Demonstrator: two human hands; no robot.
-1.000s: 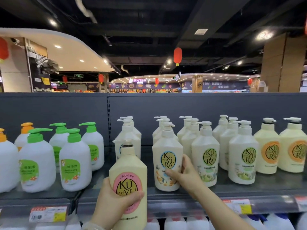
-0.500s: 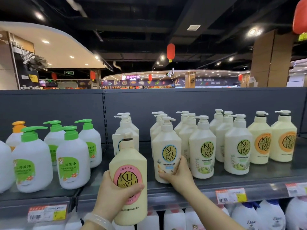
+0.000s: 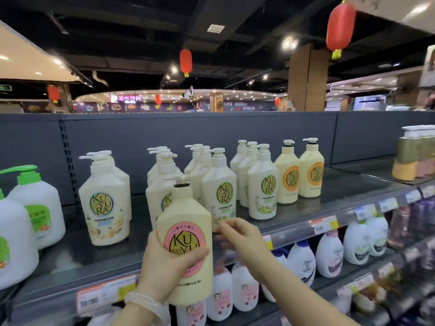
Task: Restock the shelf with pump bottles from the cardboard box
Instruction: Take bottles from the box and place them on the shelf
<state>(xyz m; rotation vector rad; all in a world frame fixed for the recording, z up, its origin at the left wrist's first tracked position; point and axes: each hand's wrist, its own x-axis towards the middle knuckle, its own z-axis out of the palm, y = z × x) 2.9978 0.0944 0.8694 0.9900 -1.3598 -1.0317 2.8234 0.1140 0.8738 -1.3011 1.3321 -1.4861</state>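
My left hand (image 3: 164, 262) grips a cream pump bottle with a pink KUYURA label (image 3: 186, 222), upright in front of the grey shelf (image 3: 334, 191). My right hand (image 3: 242, 236) hovers just right of it with loosely curled fingers, holding nothing, its fingertips near the base of a green-label bottle (image 3: 220, 184). A blue-label bottle (image 3: 162, 196) stands on the shelf, partly hidden behind the held bottle. The cardboard box is not in view.
More KUYURA bottles stand in rows: a blue-label one (image 3: 103, 198) at left, orange-label ones (image 3: 288, 182) at right. White bottles with green pumps (image 3: 37, 203) fill the far left. Price tags (image 3: 322, 223) line the shelf edge; a lower shelf holds white bottles (image 3: 329, 252).
My right hand has let go of the blue-label bottle on the shelf and drawn back toward me. The view has swung to the right. The left hand keeps its hold on the pink-label bottle.
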